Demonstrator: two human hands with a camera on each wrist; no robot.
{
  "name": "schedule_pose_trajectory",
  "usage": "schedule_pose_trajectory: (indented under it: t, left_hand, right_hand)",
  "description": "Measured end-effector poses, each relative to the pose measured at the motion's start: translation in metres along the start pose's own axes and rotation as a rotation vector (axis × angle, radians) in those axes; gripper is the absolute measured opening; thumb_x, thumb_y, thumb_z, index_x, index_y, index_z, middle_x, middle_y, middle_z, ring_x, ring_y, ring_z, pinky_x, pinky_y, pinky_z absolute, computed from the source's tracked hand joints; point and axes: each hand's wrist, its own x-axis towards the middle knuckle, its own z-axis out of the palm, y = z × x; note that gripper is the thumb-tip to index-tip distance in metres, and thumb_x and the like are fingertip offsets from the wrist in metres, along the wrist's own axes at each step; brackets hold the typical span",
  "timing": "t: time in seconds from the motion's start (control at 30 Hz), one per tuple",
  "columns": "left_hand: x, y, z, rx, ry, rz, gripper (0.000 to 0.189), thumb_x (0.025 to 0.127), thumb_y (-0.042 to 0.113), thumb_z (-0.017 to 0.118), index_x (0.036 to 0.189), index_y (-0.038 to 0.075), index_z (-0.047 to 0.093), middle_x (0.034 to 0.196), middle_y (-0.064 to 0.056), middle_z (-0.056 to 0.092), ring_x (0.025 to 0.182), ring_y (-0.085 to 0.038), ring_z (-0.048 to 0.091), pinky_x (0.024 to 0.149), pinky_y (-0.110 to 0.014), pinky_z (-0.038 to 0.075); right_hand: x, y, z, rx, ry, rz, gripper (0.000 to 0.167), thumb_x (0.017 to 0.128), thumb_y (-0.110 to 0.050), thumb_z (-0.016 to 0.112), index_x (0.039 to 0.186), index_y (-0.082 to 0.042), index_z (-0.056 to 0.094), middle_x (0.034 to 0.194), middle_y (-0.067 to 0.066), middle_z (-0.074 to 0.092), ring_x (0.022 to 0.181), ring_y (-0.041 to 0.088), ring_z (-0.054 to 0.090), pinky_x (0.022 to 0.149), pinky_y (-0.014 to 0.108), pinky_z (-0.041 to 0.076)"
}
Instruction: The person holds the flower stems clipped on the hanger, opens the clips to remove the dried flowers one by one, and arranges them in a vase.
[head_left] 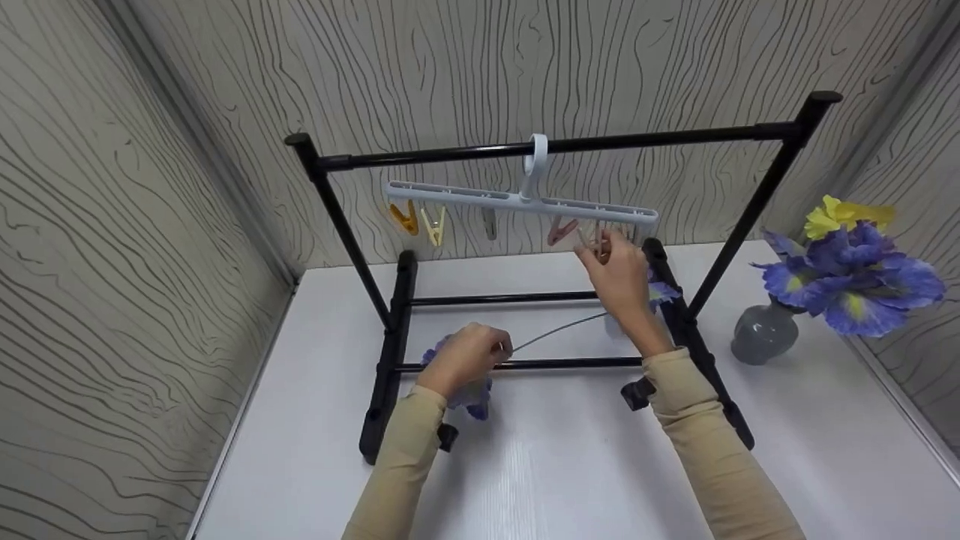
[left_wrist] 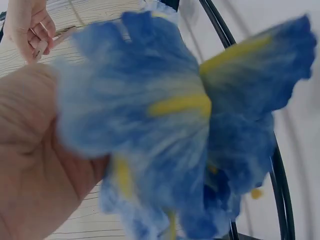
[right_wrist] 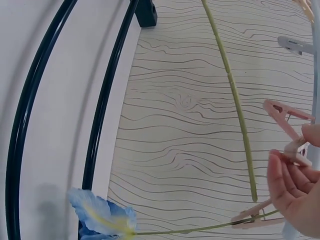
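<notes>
My left hand [head_left: 465, 360] grips a blue-purple iris [left_wrist: 165, 80] near its bloom, which hides the fingers in the left wrist view. The iris's thin green stem [right_wrist: 235, 95] reaches across to the right, its tip near the other hand. My right hand [head_left: 621, 279] pinches a pale pink clothespin [right_wrist: 296, 152] on the light-blue hanger [head_left: 465, 196]. Beside that clothespin hangs another pink clothespin [head_left: 561, 231]. A second iris [right_wrist: 107, 217] has its stem at a further pink clothespin [right_wrist: 245, 220] at the hanger's right end.
The hanger hooks over the top bar [head_left: 637, 140] of a black rack standing on a white table [head_left: 337, 322]. Orange [head_left: 405, 217], yellow [head_left: 434, 227] and grey [head_left: 490, 223] clothespins hang on its left half. At right stands a grey vase [head_left: 763, 334] with purple and yellow flowers [head_left: 855, 262].
</notes>
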Motion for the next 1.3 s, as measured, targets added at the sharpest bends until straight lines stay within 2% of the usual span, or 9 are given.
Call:
schedule_pose_trajectory:
  t: [0.13, 0.23, 0.37, 0.43, 0.57, 0.67, 1.03, 1.17, 1.3]
  left_hand:
    - [0.002, 0.001, 0.002, 0.076, 0.093, 0.033, 0.009, 0.099, 0.005, 0.069, 0.099, 0.007, 0.078, 0.095, -0.003, 0.076, 0.088, -0.015, 0.07, 0.079, -0.031, 0.058]
    - [0.003, 0.002, 0.002, 0.142, 0.16, 0.059, 0.009, 0.098, 0.004, 0.07, 0.099, 0.008, 0.078, 0.094, -0.003, 0.076, 0.088, -0.017, 0.072, 0.077, -0.032, 0.059]
    - [0.004, 0.005, 0.001, 0.228, 0.217, 0.06, 0.007, 0.099, 0.008, 0.071, 0.1, 0.009, 0.078, 0.093, -0.004, 0.075, 0.084, -0.02, 0.073, 0.071, -0.033, 0.059]
    - [0.005, 0.007, 0.0, 0.253, 0.236, 0.06, 0.007, 0.099, 0.01, 0.071, 0.101, 0.01, 0.078, 0.093, -0.004, 0.075, 0.083, -0.02, 0.072, 0.069, -0.033, 0.059]
    - [0.007, 0.013, -0.001, 0.299, 0.301, 0.094, 0.005, 0.098, 0.012, 0.073, 0.099, 0.012, 0.078, 0.091, -0.003, 0.073, 0.078, -0.019, 0.071, 0.064, -0.031, 0.058]
    - [0.009, 0.016, 0.0, 0.347, 0.369, 0.139, 0.004, 0.097, 0.013, 0.075, 0.096, 0.013, 0.079, 0.087, -0.003, 0.072, 0.075, -0.019, 0.071, 0.06, -0.03, 0.057]
    - [0.011, 0.016, 0.0, 0.409, 0.481, 0.236, 0.008, 0.094, 0.013, 0.078, 0.086, 0.01, 0.077, 0.081, -0.003, 0.068, 0.074, -0.021, 0.07, 0.062, -0.034, 0.057]
    - [0.012, 0.015, 0.0, 0.43, 0.536, 0.301, 0.009, 0.092, 0.011, 0.08, 0.085, 0.009, 0.075, 0.081, -0.004, 0.067, 0.076, -0.02, 0.068, 0.066, -0.033, 0.057]
    - [0.012, 0.013, 0.0, 0.482, 0.588, 0.356, 0.008, 0.09, 0.012, 0.081, 0.088, 0.008, 0.075, 0.085, -0.003, 0.067, 0.083, -0.018, 0.067, 0.077, -0.031, 0.057]
  right_hand:
    - [-0.005, 0.001, -0.009, -0.059, -0.154, 0.072, 0.032, 0.099, -0.023, 0.073, 0.099, 0.006, 0.061, 0.089, 0.022, 0.067, 0.084, 0.038, 0.067, 0.072, 0.048, 0.052]
    - [-0.01, 0.001, -0.016, -0.099, -0.339, 0.097, 0.036, 0.102, -0.026, 0.068, 0.105, 0.009, 0.062, 0.093, 0.024, 0.07, 0.086, 0.039, 0.069, 0.076, 0.052, 0.054]
    - [-0.02, 0.0, -0.017, -0.147, -0.553, -0.037, 0.038, 0.102, -0.02, 0.068, 0.117, 0.015, 0.065, 0.098, 0.024, 0.073, 0.087, 0.037, 0.071, 0.08, 0.052, 0.057]
    - [-0.026, -0.001, -0.013, -0.155, -0.602, -0.147, 0.033, 0.1, -0.014, 0.069, 0.118, 0.013, 0.067, 0.101, 0.023, 0.074, 0.09, 0.036, 0.072, 0.082, 0.051, 0.058]
    - [-0.039, -0.004, -0.005, -0.13, -0.634, -0.335, 0.018, 0.096, -0.002, 0.072, 0.11, 0.009, 0.073, 0.101, 0.021, 0.074, 0.092, 0.035, 0.073, 0.081, 0.047, 0.059]
    - [-0.045, -0.006, 0.001, -0.097, -0.637, -0.41, 0.01, 0.094, 0.004, 0.072, 0.102, 0.007, 0.075, 0.095, 0.018, 0.075, 0.087, 0.032, 0.073, 0.077, 0.044, 0.06]
    - [-0.054, -0.013, 0.016, -0.047, -0.613, -0.474, 0.008, 0.091, 0.01, 0.071, 0.095, 0.005, 0.077, 0.09, 0.015, 0.075, 0.082, 0.029, 0.071, 0.073, 0.041, 0.059]
    - [-0.056, -0.015, 0.02, 0.029, -0.627, -0.426, 0.012, 0.091, 0.012, 0.067, 0.094, 0.005, 0.076, 0.08, 0.013, 0.072, 0.068, 0.022, 0.068, 0.062, 0.034, 0.057]
    - [-0.058, -0.014, 0.018, 0.176, -0.699, -0.223, 0.016, 0.091, 0.015, 0.06, 0.092, 0.007, 0.074, 0.074, 0.013, 0.069, 0.06, 0.021, 0.068, 0.056, 0.03, 0.059]
